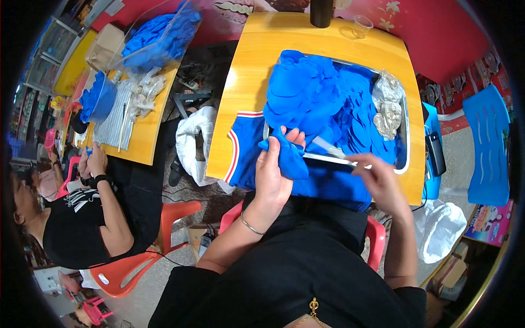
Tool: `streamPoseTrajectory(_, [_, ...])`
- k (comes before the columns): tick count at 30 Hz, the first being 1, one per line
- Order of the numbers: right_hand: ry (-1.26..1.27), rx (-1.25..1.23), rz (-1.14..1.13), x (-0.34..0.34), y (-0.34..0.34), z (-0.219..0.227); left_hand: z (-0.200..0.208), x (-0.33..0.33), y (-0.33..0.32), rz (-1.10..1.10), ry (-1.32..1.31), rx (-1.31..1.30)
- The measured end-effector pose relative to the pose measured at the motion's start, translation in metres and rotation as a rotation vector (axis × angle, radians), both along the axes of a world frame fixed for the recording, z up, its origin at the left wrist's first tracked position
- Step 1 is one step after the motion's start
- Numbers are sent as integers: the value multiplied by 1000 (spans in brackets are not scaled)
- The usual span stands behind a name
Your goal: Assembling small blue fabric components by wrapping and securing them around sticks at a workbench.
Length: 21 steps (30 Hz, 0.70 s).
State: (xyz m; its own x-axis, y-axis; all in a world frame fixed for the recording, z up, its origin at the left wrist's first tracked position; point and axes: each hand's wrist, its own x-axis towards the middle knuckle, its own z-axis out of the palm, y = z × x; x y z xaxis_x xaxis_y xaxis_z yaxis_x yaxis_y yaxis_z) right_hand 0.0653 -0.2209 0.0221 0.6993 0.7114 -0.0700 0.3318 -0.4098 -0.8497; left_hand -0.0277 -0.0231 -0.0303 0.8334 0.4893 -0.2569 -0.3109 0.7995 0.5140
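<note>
My left hand [275, 164] is closed on a folded blue fabric piece [292, 161], pinching it between thumb and fingers, with part of it hanging past the palm. My right hand [380, 183], somewhat smeared by motion, grips a slim white-handled tool [327, 145] with a flat pale end, pointed toward the left hand. Beyond both hands a metal tray [405, 158] holds a heap of round blue fabric pieces [306, 90]. Crumpled clear plastic [388, 104] lies at its right side. Blue cloth with red and white trim [236, 147] lies under the tray's near left part.
The yellow table [246, 60] carries a dark cylinder [320, 13] and a clear cup [362, 24] at its far edge. At left, a co-worker [82, 229] sits by another table with blue fabric in a clear bin [158, 41]. A blue chair [486, 145] stands right.
</note>
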Motion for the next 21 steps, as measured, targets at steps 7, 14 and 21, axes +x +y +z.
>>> streamPoseTrajectory(7, [-926, -200, -194, 34, 22, -3, 4, 12, -19, -87, -59, -156])
streamPoseTrajectory(14, [-98, 321, -215, -18, 84, -14, 5, 19, -33, -76, -71, -130])
streamPoseTrajectory(21, [202, 447, -370, -29, 87, -32, 2, 20, -39, -77, -135, -99])
